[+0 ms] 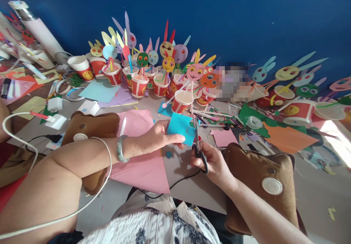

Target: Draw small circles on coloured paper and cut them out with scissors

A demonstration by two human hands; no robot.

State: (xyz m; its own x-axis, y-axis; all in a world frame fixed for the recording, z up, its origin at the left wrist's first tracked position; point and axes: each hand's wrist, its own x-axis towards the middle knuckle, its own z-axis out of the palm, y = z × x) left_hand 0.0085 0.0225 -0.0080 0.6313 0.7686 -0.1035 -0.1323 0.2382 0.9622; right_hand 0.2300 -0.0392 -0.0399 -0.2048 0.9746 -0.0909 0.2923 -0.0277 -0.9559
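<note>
My left hand (161,137) pinches a small sheet of blue paper (178,127) between thumb and fingers, above the table. Round outlines or cuts show near the sheet's right edge. In my right hand (210,160) is a pair of black-handled scissors (202,158), its blades pointing up and lying along the right edge of the blue paper. How far the blades are apart is hard to make out. A small blue paper disc (168,154) lies on the table below the sheet. Beneath my left forearm is a large pink sheet (148,174).
Paper cups (140,86) bearing rabbit-faced paper figures stand in rows along the blue wall. Brown plush cushions (260,185) lie beside both arms. A white cable (108,163) crosses my left forearm. Orange paper (290,137), a tape roll (253,122) and several pens and scraps are at right.
</note>
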